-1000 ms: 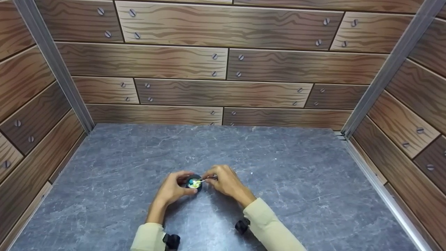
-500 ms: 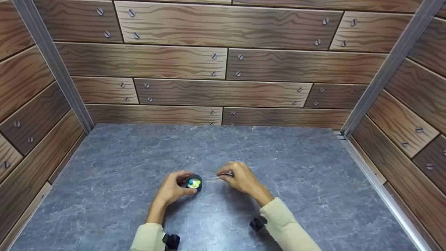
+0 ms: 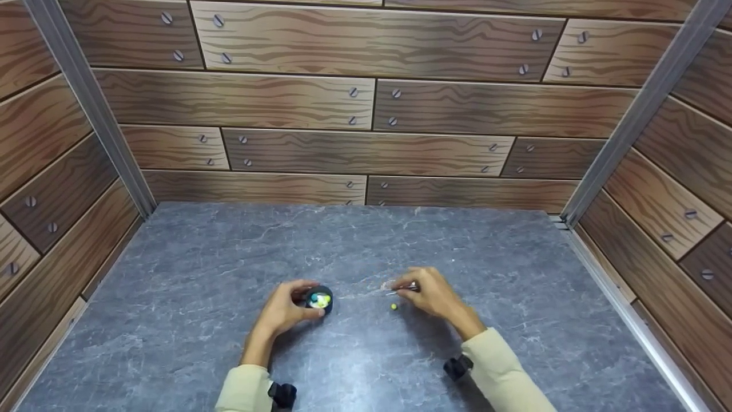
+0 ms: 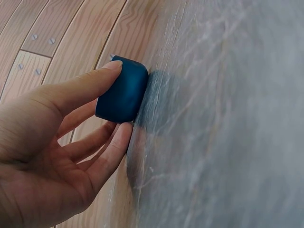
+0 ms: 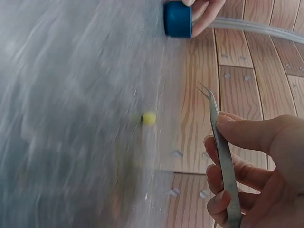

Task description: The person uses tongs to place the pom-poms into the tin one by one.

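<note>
A small dark blue cup [image 3: 319,298] with yellow and pale beads in it stands on the grey stone-look table [image 3: 229,269]. My left hand [image 3: 284,311] grips the blue cup [image 4: 121,89] between thumb and fingers. My right hand [image 3: 434,297] is to the right of it and pinches thin metal tweezers [image 5: 222,156], whose tips are slightly apart and hold nothing. One small yellow bead [image 3: 393,306] lies loose on the table just below the tweezers' tips [image 3: 388,286]. In the right wrist view the bead [image 5: 148,118] lies between the tweezers and the cup [image 5: 178,19].
Wood-plank walls [image 3: 366,114] with screws close off the back and both sides of the table. Metal corner posts [image 3: 646,109] stand at the back left and right. Black wrist-camera mounts [image 3: 457,367] sit on both cream sleeves.
My right hand has moved right, away from the cup, with the tweezers. A yellow bead that was not on the table before now lies below the tweezers' tips. My left hand kept still.
</note>
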A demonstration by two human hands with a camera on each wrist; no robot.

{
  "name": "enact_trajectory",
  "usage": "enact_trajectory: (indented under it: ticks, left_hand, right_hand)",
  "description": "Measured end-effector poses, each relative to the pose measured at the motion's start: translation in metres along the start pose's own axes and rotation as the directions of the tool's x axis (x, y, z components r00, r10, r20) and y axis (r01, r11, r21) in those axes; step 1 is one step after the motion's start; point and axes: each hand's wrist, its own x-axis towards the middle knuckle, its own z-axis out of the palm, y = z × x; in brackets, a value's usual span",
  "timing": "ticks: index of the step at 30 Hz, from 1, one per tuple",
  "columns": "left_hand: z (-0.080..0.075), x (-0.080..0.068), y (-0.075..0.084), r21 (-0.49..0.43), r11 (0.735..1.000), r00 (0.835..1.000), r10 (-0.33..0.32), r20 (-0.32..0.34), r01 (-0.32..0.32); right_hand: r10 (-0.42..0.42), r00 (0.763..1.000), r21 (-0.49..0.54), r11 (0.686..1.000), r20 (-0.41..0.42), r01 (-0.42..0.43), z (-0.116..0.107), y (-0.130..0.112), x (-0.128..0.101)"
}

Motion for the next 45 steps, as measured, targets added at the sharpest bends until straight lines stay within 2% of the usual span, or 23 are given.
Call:
enact_trajectory:
  ticks: [11, 18, 29, 45]
  left_hand:
    - [0.000, 0.000, -0.001, 0.004, 1.000, 1.000, -0.002, -0.008, 0.002]
    - [0.000, 0.001, 0.000, -0.002, 1.000, 1.000, -0.024, 0.007, 0.024]
    - [0.000, 0.001, -0.001, 0.010, 1.000, 1.000, -0.011, 0.000, 0.011]
    - [0.000, 0.002, -0.001, 0.001, 1.000, 1.000, -0.024, 0.000, 0.024]
  right_hand:
    - [0.026, 0.999, -0.026, 0.999, 0.022, -0.025, -0.002, 0.017, -0.013]
    - [0.044, 0.998, -0.027, 0.999, 0.038, -0.043, -0.001, 0.022, -0.019]
    - [0.086, 0.995, -0.025, 0.996, 0.054, -0.085, 0.002, 0.027, -0.025]
    - [0.063, 0.997, -0.017, 0.998, 0.036, -0.062, 0.001, 0.025, -0.022]
